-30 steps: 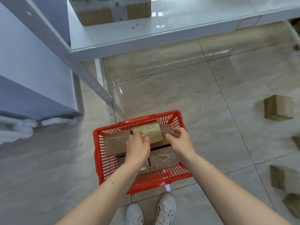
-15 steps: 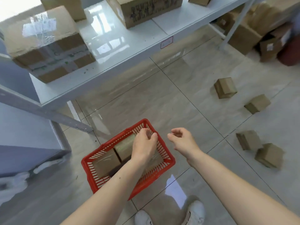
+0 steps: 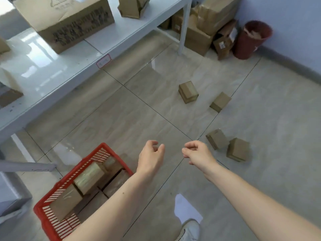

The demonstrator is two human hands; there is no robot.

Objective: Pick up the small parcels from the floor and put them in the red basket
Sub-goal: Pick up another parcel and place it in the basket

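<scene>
The red basket stands on the floor at the lower left with several brown parcels packed inside. My left hand hovers just right of the basket's far corner, fingers loosely curled, holding nothing. My right hand is beside it, also empty with curled fingers. Several small cardboard parcels lie on the tiles to the right: one and another farther away, and two close to my right hand.
A white shelf table with large cardboard boxes runs along the left and top. Stacked cartons and a dark red bin sit in the far corner by the blue wall. My white shoe is at the bottom.
Both hands have left the basket and moved right, empty. The view has swung right, so the basket slid to the lower left and the floor parcels came into view.
</scene>
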